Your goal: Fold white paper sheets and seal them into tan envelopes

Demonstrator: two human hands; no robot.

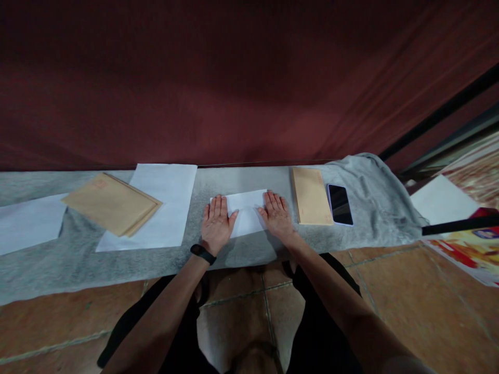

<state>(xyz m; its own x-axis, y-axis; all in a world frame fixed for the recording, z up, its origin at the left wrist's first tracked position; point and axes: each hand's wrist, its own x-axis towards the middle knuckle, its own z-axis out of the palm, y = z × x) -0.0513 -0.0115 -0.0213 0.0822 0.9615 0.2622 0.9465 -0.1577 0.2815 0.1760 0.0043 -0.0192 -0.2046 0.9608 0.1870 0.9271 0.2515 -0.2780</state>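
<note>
A small white sheet of paper [246,213], which looks folded, lies on the grey cloth in front of me. My left hand [217,223] rests flat on its left end, fingers together and thumb stretched toward the middle. On the right end lies my right hand [276,213], also flat with fingers extended. Neither hand grasps anything. Just right of my right hand is a stack of brown envelopes [312,197], and beside it a phone [340,204] with a dark screen. The parts of the paper under my palms are hidden.
Left of me, more brown envelopes [111,203] lie across a large white sheet [167,208]. Another white sheet [29,222] is farther left. The narrow grey-cloth surface [241,257] backs onto a dark red cloth wall [249,104]. A black bar [460,226] juts in at right.
</note>
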